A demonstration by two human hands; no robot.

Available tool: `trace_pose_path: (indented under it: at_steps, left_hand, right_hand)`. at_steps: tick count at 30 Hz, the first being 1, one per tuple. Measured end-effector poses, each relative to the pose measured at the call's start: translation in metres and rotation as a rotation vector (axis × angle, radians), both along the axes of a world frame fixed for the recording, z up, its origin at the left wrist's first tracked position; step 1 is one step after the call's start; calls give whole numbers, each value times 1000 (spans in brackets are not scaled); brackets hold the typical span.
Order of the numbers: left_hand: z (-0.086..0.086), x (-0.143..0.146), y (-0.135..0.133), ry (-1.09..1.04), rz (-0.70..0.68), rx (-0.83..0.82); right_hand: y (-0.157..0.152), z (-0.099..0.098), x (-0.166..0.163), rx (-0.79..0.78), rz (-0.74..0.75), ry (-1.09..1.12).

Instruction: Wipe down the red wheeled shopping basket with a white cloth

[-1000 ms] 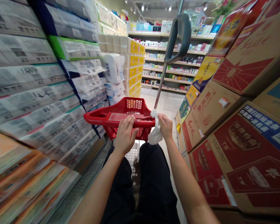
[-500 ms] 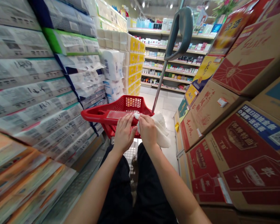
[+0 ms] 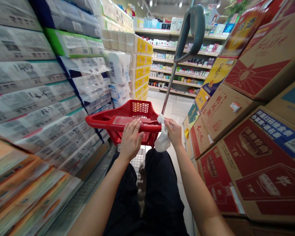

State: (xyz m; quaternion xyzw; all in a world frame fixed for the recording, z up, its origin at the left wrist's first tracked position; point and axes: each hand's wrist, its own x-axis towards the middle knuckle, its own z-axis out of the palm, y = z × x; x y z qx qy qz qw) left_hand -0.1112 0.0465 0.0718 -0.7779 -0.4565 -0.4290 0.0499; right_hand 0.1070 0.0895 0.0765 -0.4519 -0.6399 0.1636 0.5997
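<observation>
Where my two forearms reach forward over dark trousers (image 3: pixel 147 193), I see the left hand (image 3: pixel 130 140) lying over the near rim of a red shopping basket (image 3: pixel 127 122), its fingers curled loosely on the edge and clasping the rim rather than clenched tight. Just to the right of it, my right hand (image 3: pixel 174 132) is closed around a crumpled white cloth (image 3: pixel 162 141), pinching its upper end against the basket's right near corner while the rest of the wad hangs below the fingers. The cloth touches the rim at the foot of a grey metal pole (image 3: pixel 168 88), which rises from that corner, slanting up and away from the right hand to a grey-green loop handle (image 3: pixel 193 31) high above both hands. The basket itself stands directly ahead of the left hand; I can see its perforated far wall, but not what its floor holds. To the left of the left hand, stacked packs of tissue paper (image 3: pixel 39 88) form a wall along the aisle. To the right of the right hand, red and brown cardboard cartons (image 3: pixel 250 108) are piled just as close. Beyond the basket, a pale tiled floor (image 3: pixel 177 106) leads to store shelves (image 3: pixel 184 68) filled with small packaged goods.
</observation>
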Motion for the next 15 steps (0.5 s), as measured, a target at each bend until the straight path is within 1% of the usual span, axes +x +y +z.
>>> trace_pose_path:
  at_steps: [3,4,5,6,8,10,11,13,15]
  left_hand:
    - [0,0,0,-7,1,3]
    - [-1,0,0,-9,2,3]
    - [-1,0,0,-12,3,1]
    - [-1,0,0,-13,5,-1]
    - [0,0,0,-14,5,-3]
    - [0,1,0,-13,2,-3]
    - [0,1,0,-14,0,-2]
    - [0,1,0,-17,-2,-2]
    - [0,1,0,-17,2,-9]
  right_hand:
    - [23,5,16,-199,182,64]
    - [26,6,16,-229,199,75]
    - [26,6,15,-232,180,82]
    - [23,7,11,-210,135,78]
    - [9,8,-2,-109,-2,21]
    - [-9,9,-20,11,-128,-102]
    - [-18,10,-31,61,-168,-177]
    - [-29,14,-54,125,-211,-332]
    - [-31,17,-75,137,-216,-473]
